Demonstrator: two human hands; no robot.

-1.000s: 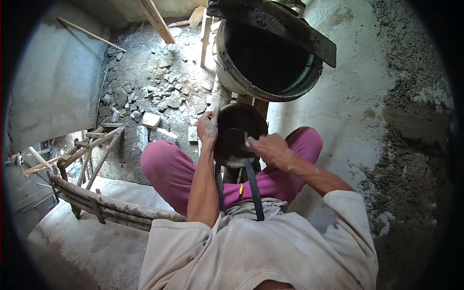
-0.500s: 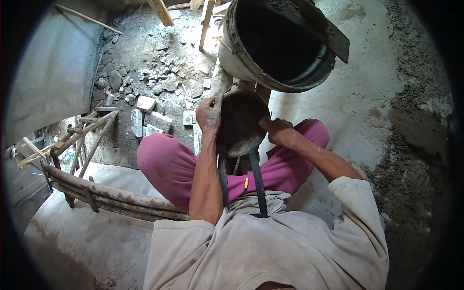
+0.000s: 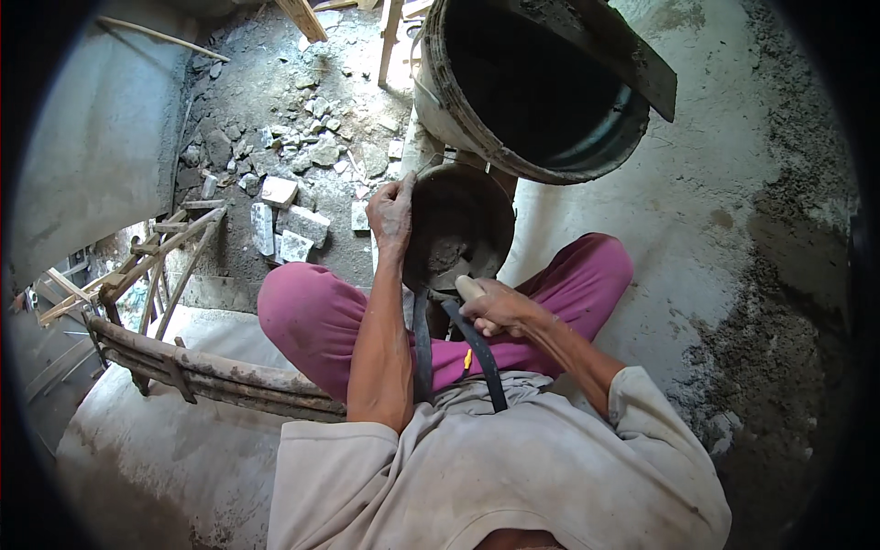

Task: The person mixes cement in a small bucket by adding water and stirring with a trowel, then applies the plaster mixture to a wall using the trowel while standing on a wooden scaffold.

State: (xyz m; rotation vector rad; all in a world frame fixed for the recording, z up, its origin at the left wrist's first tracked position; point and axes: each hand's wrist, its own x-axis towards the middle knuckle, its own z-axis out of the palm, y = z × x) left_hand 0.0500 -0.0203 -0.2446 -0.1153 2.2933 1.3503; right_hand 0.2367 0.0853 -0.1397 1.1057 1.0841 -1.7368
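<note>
Between my knees is a small dark bucket (image 3: 496, 206), its inside partly in shadow, with grey mortar (image 3: 448, 253) in it. My left hand (image 3: 391, 218) is closed on the bucket's left rim. In my right hand (image 3: 510, 312), near the bucket's lower right edge, is a trowel (image 3: 470, 288), gripped by its pale handle. Its blade reaches into the bucket by the mortar and shows only in part. Just beyond stands a large whitish bucket (image 3: 449, 115), tilted in view, its rim crusted and its inside dark.
A board (image 3: 649, 78) lies across the large bucket's mouth. Broken rubble and blocks (image 3: 291, 220) cover the ground at the far left. Wooden poles (image 3: 215, 371) form a rail at my left, beside a wooden frame (image 3: 188, 266). A black strap (image 3: 483, 357) hangs below the small bucket.
My right hand has moved down and nearer to me from the small bucket's right rim. The trowel handle and the mortar now show, and the small bucket has tipped slightly.
</note>
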